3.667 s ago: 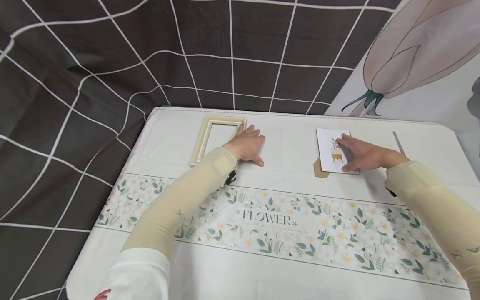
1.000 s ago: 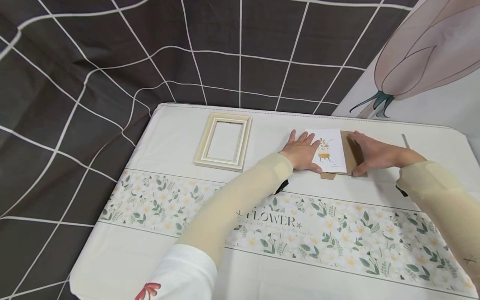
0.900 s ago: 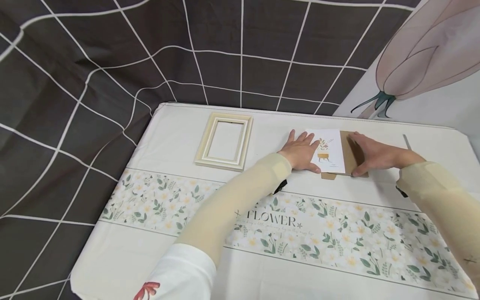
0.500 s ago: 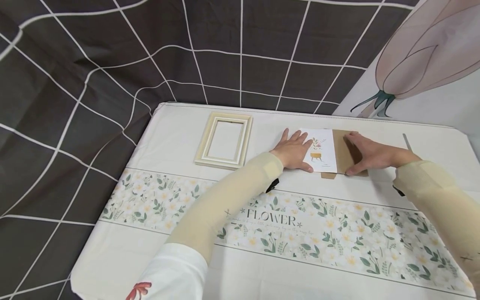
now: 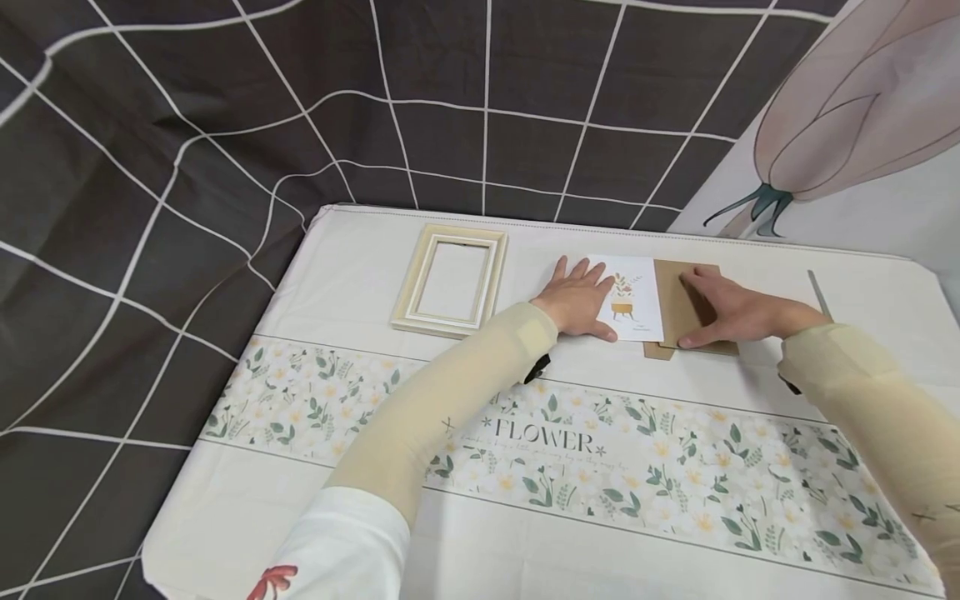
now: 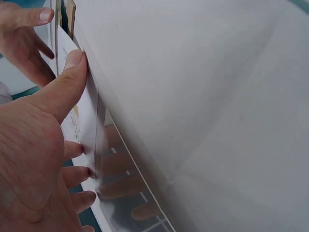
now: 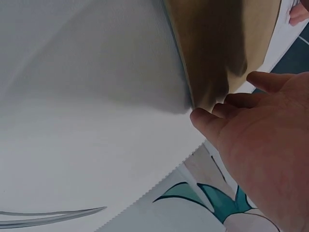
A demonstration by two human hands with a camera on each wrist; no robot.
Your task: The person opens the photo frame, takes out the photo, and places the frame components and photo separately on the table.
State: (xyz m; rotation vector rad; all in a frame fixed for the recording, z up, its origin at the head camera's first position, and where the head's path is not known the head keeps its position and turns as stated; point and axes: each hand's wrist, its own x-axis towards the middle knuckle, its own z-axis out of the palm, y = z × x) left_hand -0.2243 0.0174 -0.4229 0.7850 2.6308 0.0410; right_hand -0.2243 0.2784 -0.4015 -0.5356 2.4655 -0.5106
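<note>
My left hand [image 5: 573, 300] lies spread over the left part of a white card [image 5: 637, 304] printed with a potted plant. In the left wrist view, its thumb touches the card's near edge, and a clear glossy sheet [image 6: 128, 179] sticks out beneath, mirroring the fingers. The card partly overlaps a brown backing board [image 5: 675, 300], whose small tab [image 5: 658, 352] shows at the near side. My right hand [image 5: 731, 308] is over the board's right part, thumb near its front edge; in the right wrist view, fingertips [image 7: 205, 123] reach the brown board's corner.
A cream picture frame [image 5: 450, 279] lies on the white tablecloth [image 5: 360, 283], left of the hands. To the right rests a thin grey metal strip [image 5: 817, 292], partly hidden by the right wrist. Dark gridded cloth [image 5: 525, 108] hangs behind the table.
My left hand moved from the frame to the card, which has slid left, baring more brown board. Over the last half second, the right hand has also shifted slightly left. The frame has stayed put.
</note>
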